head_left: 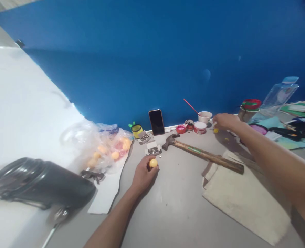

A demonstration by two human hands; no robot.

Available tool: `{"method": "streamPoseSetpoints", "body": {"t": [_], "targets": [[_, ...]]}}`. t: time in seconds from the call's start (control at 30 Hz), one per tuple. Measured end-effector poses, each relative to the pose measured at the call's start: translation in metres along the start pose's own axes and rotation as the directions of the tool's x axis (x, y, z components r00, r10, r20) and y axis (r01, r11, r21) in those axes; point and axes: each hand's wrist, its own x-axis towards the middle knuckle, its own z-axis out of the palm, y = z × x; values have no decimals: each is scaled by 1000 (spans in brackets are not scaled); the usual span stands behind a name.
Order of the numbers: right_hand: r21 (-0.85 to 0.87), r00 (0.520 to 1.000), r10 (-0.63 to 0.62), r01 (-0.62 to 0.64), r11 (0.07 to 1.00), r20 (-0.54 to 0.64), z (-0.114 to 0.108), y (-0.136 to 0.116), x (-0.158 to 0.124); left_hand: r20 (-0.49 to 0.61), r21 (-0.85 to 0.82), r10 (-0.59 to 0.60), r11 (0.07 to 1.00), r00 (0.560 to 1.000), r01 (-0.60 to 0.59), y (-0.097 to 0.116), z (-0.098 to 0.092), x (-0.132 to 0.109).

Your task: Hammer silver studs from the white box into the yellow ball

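My left hand [142, 175] has its fingers curled round an orange-yellow ball [153, 163], which looks like a ping-pong ball, low over the grey table. Just beyond it stand two small open boxes of shiny metal bits [153, 151], [144, 137]. Far to the right, my right hand [226, 121] reaches down beside a white cup [205, 117] with a red stick [191, 106] in it. Its fingertips are drawn together at a small yellow piece [216, 130]; whether they grip that piece is unclear. Between the hands lies a claw hammer [204, 153], its handle across a folded beige cloth [245, 199].
A phone [156, 122] leans against the blue panel [142, 58]. Left are a plastic bag of orange balls [108, 148] and a black cylindrical case [46, 182]. Red-and-white tubs [200, 127] stand near the cup. A clear bottle [280, 94] and assorted items crowd the right.
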Motion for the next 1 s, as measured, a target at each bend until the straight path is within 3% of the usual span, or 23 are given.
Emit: {"method": "streamPoseSetpoints", "body": {"t": [0.13,0.4,0.6,0.7,0.8,0.9,0.93,1.0], "targets": [[40,994,-18,13,999,106,0,3,-4,-4,1,8,1000,1000,-8,1,0,0],[35,986,-16,10,999,166,-5,5,-8,-7,-2,6,1000,1000,-6,2,-1,0],[-58,987,84,-76,995,140,-42,-6,-27,-9,-1,8,1000,1000,-8,5,-1,0],[74,998,-43,46,996,-45,-72,-42,-51,-4,-13,9,1000,1000,-9,5,-1,-1],[209,969,-240,248,946,-64,-86,-100,-80,-16,-25,18,1000,1000,-18,3,0,-1],[232,852,-524,510,828,-4,-73,-159,-102,-53,-61,-3,998,999,0,-1,2,-1],[224,822,-566,540,811,64,-65,-176,-106,-76,-80,-28,997,997,22,-2,3,0],[195,797,-597,574,795,87,-46,-200,-112,-115,-123,-90,990,989,76,-3,3,0]]}}
